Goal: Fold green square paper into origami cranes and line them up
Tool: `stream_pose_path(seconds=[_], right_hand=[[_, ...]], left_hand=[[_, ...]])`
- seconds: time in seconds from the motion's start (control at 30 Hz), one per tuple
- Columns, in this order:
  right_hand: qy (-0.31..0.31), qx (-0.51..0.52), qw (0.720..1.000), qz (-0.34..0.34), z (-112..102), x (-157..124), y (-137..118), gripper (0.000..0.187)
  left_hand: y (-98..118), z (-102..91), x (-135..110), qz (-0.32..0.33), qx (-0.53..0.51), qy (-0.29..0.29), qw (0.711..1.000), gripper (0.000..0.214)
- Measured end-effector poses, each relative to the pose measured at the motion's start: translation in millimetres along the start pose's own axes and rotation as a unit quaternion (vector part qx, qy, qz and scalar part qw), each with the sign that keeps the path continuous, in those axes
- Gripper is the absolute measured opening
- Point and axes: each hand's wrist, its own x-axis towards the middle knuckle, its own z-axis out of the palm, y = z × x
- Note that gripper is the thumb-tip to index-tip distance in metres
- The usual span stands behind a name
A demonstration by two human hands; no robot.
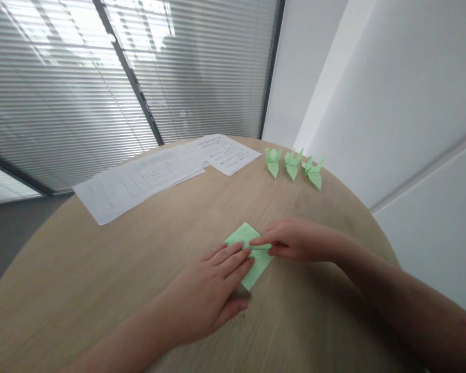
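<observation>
View from a head-worn camera looking down at a round, pale wooden table (101, 290). Near the middle of the table, close to the person, lies a folded green paper (244, 237), a small flat piece with one corner pointing away. The left hand (209, 295) lies open and flat, palm down. Its fingers (236, 256) are spread over the paper's near left part, apparently to pin it to the table so it cannot slide. The right hand (299, 241) comes in from the right with fingers curled. Its forefinger and thumb seem to nip the paper's right edge, as if holding a flap in line against the pinned part. The two hands almost touch over the paper. At the far right edge of the table, well apart from the hands, three small folded green paper figures (292, 163) stand in a close row, pointed tips up. At the far side, several white printed sheets (147, 178) lie overlapping, out of the hands' way. Behind the table are a glass wall with closed slatted blinds (62, 103) and a plain white wall (411, 103).
</observation>
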Motion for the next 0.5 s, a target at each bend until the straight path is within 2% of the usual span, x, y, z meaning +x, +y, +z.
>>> stream_pose_path(seconds=[0.1,0.2,0.3,0.4,0.5], right_hand=[[-0.006,0.027,1.0,-0.005,-1.3,-1.5,10.4,0.045],[-0.015,0.096,0.995,-0.015,-3.2,-2.0,22.7,0.046],[0.029,0.164,0.986,0.001,-3.8,0.0,32.2,0.042],[0.081,0.177,0.98,0.03,-3.1,3.3,34.5,0.036],[0.078,0.161,0.983,0.031,-2.8,4.9,27.6,0.029]], left_hand=[[-1.7,4.1,0.1,-0.023,-0.014,-0.049,0.998,0.063],[-0.9,3.8,0.6,-0.036,-0.022,-0.058,0.997,0.063],[0.3,2.0,0.9,-0.038,-0.026,-0.061,0.997,0.061],[0.8,1.1,0.5,-0.039,-0.03,-0.057,0.997,0.061],[0.7,1.7,0.3,-0.034,-0.04,-0.044,0.998,0.062]])
